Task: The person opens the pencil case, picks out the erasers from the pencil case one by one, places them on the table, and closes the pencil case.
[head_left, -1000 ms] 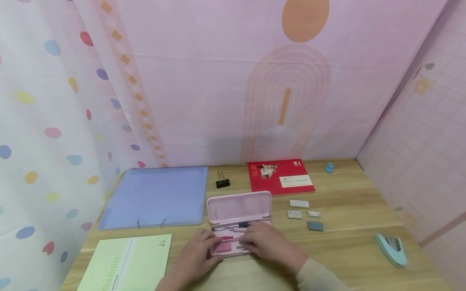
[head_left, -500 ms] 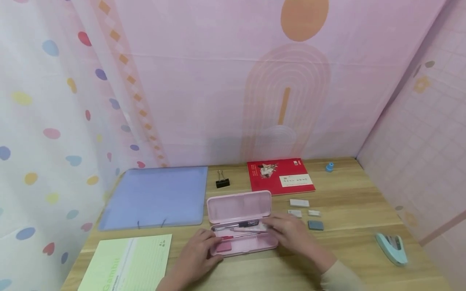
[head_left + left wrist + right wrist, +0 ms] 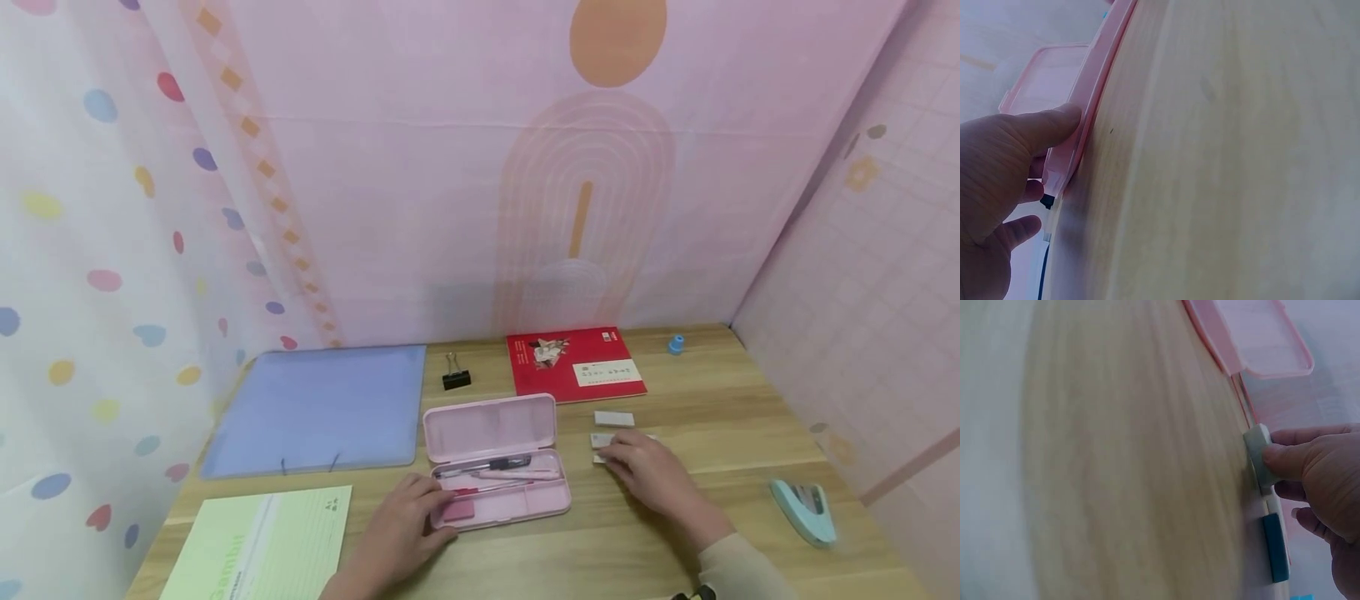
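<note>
A pink pencil case (image 3: pixel 499 517) lies with its lid (image 3: pixel 491 429) up. Inside are a black pen (image 3: pixel 480 465), a pale pen (image 3: pixel 517 474), a red pen (image 3: pixel 487 487) and a pink eraser (image 3: pixel 458 510). My left hand (image 3: pixel 401 521) grips its left end, thumb against the front wall in the left wrist view. To the right of the case, my right hand (image 3: pixel 648 471) pinches a whitish eraser (image 3: pixel 1260 456) low over the table. Beside that hand lie white erasers (image 3: pixel 614 418) and a blue-grey eraser (image 3: pixel 1276 547), which the hand hides in the head view.
A blue folder (image 3: pixel 315 408) and a light green notebook (image 3: pixel 262 542) lie on the left. Toward the back are a black binder clip (image 3: pixel 456 380), a red booklet (image 3: pixel 573 364) and a small blue object (image 3: pixel 677 344). A mint stapler (image 3: pixel 804 512) rests at right.
My right hand has left the pencil case and moved right to the loose erasers, carrying the whitish eraser out of the front compartment. My left hand has stayed on the case.
</note>
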`<state>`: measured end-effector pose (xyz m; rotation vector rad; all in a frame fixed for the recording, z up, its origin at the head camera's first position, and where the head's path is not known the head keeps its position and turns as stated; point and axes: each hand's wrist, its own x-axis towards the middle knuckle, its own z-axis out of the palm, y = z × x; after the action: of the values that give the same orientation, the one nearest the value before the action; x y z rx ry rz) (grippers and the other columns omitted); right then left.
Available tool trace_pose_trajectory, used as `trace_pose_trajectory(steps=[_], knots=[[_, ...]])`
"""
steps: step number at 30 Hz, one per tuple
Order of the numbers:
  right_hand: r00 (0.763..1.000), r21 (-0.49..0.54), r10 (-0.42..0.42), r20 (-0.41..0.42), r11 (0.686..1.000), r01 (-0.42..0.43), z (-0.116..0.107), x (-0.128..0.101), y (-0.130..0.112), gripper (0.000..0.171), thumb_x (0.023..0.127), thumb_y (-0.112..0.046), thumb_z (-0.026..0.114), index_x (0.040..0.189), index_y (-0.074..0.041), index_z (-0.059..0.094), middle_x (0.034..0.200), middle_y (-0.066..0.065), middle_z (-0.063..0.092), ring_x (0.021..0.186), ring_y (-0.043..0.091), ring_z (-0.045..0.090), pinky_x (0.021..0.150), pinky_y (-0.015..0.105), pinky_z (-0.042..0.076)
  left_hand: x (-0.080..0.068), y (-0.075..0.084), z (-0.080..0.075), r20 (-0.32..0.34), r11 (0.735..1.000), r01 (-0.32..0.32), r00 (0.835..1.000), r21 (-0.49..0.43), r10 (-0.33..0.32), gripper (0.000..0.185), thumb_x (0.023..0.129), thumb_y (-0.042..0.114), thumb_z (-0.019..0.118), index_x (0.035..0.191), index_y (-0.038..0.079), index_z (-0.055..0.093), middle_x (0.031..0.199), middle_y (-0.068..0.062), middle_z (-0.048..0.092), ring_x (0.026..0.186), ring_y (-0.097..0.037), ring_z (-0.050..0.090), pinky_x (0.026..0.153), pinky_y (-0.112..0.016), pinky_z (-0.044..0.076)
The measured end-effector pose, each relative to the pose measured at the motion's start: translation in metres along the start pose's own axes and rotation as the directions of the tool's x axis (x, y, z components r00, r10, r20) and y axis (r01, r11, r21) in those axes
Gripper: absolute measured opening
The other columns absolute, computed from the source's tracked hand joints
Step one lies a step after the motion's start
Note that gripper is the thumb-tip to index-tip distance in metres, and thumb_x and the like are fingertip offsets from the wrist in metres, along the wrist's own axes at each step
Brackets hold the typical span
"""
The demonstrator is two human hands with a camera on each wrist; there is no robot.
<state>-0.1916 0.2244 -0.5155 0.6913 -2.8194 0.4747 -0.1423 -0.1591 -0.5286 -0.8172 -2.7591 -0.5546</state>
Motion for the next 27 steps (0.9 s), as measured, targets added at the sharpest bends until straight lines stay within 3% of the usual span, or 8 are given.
trace_pose_trajectory(steps=[8,23,27], knots=[[0.998,0.048,0.03,0.055,0.998,-0.033,0.0,-0.0014,0.0028,0.015,0.079,-0.016,0.08,0.09,-0.024,0.076,0.091,-0.012,0.062,0.089,0.008,0.058,0.081,0.033,0.055,-0.001,-0.0003,0.0012,-0.011,1.0,-0.001,1.0,0.0,0.001,0.042,0.075,0.041,0.079,0.107,0.013,0.072,0.1,0.011,0.06,0.093,-0.006,0.046,0.082,-0.03,0.05],[0.996,0.083,0.066,0.062,0.994,-0.071,0.0073,-0.0016,0.0067,0.017,0.079,-0.017,0.08,0.094,-0.023,0.078,0.093,-0.013,0.065,0.092,0.009,0.059,0.083,0.034,0.054,-0.0006,-0.0007,0.0014,-0.015,1.0,-0.004,1.0,0.007,0.004,0.042,0.075,0.04,0.08,0.107,0.014,0.072,0.102,0.011,0.059,0.095,-0.006,0.047,0.083,-0.03,0.05],[0.997,0.1,0.072,0.031,0.992,-0.075,0.0041,-0.0009,0.0018,0.016,0.079,-0.02,0.08,0.094,-0.023,0.077,0.095,-0.012,0.066,0.095,0.011,0.06,0.085,0.036,0.054,-0.0008,-0.0011,0.0021,-0.024,1.0,-0.011,1.0,0.009,0.011,0.043,0.074,0.04,0.08,0.107,0.014,0.072,0.103,0.011,0.06,0.096,-0.006,0.047,0.084,-0.03,0.05]])
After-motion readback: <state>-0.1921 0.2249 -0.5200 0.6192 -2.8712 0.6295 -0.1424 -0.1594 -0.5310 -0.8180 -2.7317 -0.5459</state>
